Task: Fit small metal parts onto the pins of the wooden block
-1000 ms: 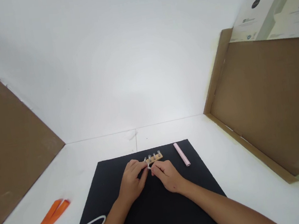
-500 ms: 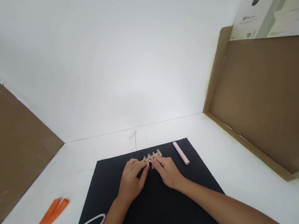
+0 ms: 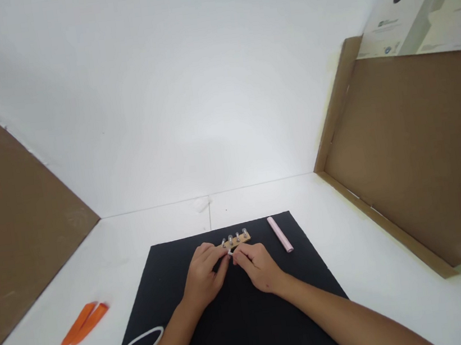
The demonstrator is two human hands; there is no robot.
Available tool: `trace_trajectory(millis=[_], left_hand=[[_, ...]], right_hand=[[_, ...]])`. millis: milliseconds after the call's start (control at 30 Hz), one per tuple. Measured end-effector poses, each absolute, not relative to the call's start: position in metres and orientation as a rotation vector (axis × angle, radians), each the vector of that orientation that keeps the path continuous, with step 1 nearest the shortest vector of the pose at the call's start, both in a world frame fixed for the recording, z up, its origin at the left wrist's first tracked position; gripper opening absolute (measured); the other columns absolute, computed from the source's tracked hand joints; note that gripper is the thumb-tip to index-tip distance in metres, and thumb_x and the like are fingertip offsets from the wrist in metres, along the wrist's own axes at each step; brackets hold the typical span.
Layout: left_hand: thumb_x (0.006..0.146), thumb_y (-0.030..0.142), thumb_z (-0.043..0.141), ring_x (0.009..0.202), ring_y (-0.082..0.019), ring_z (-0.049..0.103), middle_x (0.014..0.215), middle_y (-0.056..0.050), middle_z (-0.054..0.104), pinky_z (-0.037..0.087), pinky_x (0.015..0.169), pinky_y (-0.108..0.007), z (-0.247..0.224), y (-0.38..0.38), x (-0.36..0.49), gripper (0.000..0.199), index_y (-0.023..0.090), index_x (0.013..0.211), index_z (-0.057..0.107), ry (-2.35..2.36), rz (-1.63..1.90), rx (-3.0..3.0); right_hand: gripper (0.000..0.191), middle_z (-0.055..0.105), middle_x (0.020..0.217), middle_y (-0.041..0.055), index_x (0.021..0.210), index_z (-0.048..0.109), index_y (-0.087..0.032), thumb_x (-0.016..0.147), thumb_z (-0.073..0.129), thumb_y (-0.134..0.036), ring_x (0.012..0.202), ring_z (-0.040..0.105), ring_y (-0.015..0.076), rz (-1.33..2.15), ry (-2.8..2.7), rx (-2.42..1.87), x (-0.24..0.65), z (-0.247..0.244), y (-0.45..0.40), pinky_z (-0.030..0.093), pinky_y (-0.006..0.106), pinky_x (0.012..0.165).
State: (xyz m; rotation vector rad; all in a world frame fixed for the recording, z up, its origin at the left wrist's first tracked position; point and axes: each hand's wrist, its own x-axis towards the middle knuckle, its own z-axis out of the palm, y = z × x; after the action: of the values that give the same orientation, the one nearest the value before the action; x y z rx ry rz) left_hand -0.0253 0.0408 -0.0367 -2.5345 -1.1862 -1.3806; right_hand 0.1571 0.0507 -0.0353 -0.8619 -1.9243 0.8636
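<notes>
A narrow light-wood strip [image 3: 241, 239] lies near the top of the black mat, with several small shiny fittings [image 3: 230, 240] standing along it; they are too small to identify. My left hand [image 3: 203, 272] is closed around the strip's left end, with thumb and fingers drawn together. A small silvery piece [image 3: 230, 253] shows between the fingertips of both hands, just below the strip. My right hand [image 3: 258, 265] pinches at that piece from the right. Its fingertips are partly hidden behind the hand.
To the right, a pink roll [image 3: 280, 234] lies slanted on the black mat [image 3: 251, 328]. Two orange strips [image 3: 83, 325] rest on the white table at left. A white cable [image 3: 144, 336] loops by my left forearm. Brown panels [image 3: 419, 153] stand on both sides.
My right fingers have shifted slightly left and down, away from the strip's right part, so more of the wood shows. The left hand keeps its place.
</notes>
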Motion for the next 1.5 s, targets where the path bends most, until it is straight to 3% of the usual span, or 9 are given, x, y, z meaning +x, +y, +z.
trace_trajectory(millis=[1000,1333,1500], left_hand=[[0.085,0.01,0.059,0.078,-0.018,0.058,0.085,-0.006,0.069,0.05,0.074,-0.035,-0.0346,0.0394,-0.0239,0.02,0.019,0.102,0.065,-1.135,-1.4,-2.509],[0.084,0.009,0.06,0.078,-0.018,0.058,0.083,-0.006,0.068,0.049,0.073,-0.035,-0.0358,0.0392,-0.0246,0.019,0.019,0.099,0.066,-1.159,-1.428,-2.5],[0.084,0.009,0.06,0.078,-0.018,0.058,0.083,-0.006,0.068,0.05,0.073,-0.035,-0.0357,0.0394,-0.0245,0.018,0.018,0.099,0.065,-1.15,-1.439,-2.495]], right_hand=[[0.037,0.052,0.061,-0.0022,0.073,0.062,-0.017,0.097,0.041,-0.034,0.057,0.046,0.0119,0.869,-1.818,-0.933,0.157,-0.0337,0.0519,0.035,0.024,0.06],[0.039,0.043,0.056,-0.0041,0.07,0.06,-0.017,0.097,0.04,-0.037,0.054,0.042,0.0112,0.932,-1.794,-0.922,0.158,-0.0354,0.0521,0.032,0.024,0.056],[0.04,0.046,0.058,-0.0035,0.073,0.061,-0.017,0.098,0.039,-0.038,0.055,0.043,0.011,0.922,-1.86,-0.865,0.1593,-0.0362,0.0503,0.033,0.024,0.057]])
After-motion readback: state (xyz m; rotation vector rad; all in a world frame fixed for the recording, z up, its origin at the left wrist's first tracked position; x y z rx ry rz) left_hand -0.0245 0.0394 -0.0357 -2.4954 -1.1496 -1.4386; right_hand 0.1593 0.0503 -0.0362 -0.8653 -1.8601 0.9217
